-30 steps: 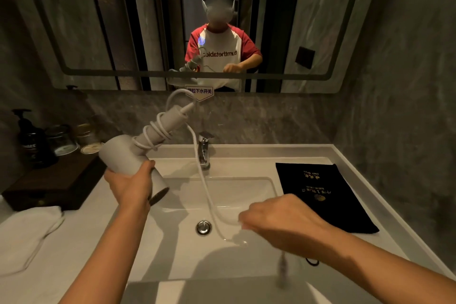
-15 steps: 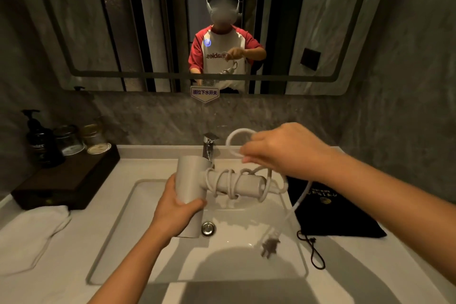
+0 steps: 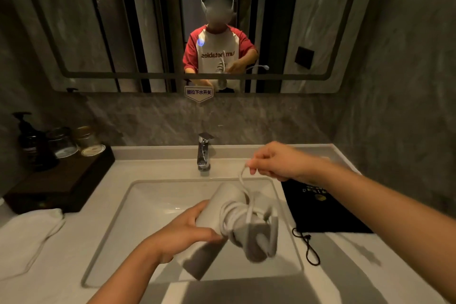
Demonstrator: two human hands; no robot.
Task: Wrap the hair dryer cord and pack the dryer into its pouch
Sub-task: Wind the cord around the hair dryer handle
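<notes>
My left hand (image 3: 182, 232) grips the barrel of a white hair dryer (image 3: 217, 210) held over the sink basin, its handle pointing toward the lower right. The white cord (image 3: 243, 187) is coiled several times around the handle. My right hand (image 3: 278, 161) is higher and to the right, pinching the free end of the cord, which runs taut up from the coils. The black pouch (image 3: 320, 207) with gold print lies flat on the counter right of the basin, partly under my right forearm; its drawstring (image 3: 308, 247) trails toward me.
A chrome faucet (image 3: 204, 153) stands behind the white basin (image 3: 158, 195). At the left a dark wooden tray (image 3: 61, 180) carries a pump bottle and two glasses, with a white towel (image 3: 24, 237) in front. A mirror (image 3: 98, 20) covers the wall; a grey wall closes the right side.
The dryer has been turned and lowered so its handle points toward me and right. More cord is wound on the handle. My right hand moved right; the plug no longer dangles below.
</notes>
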